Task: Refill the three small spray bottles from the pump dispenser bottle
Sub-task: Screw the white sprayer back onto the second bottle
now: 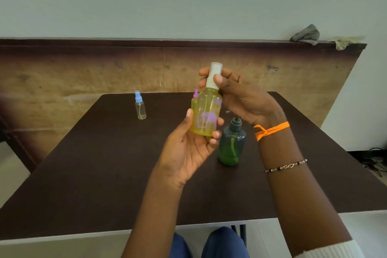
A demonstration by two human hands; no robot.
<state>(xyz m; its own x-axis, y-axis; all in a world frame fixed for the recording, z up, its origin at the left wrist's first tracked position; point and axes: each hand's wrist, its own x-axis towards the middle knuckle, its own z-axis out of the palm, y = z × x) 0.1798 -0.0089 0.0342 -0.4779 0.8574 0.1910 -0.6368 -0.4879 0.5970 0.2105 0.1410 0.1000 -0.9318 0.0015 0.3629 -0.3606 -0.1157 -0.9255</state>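
Landmark: pump dispenser bottle [232,144], upright on the worktop [104,174]. Spray bottle [206,111] held above the worktop, up-left of the pump bottle; left hand [188,146] under its base, right hand [240,96] at its cap. Second small bottle [195,98] directly behind the held one, mostly hidden. Third spray bottle [140,106] stands well left and farther back.
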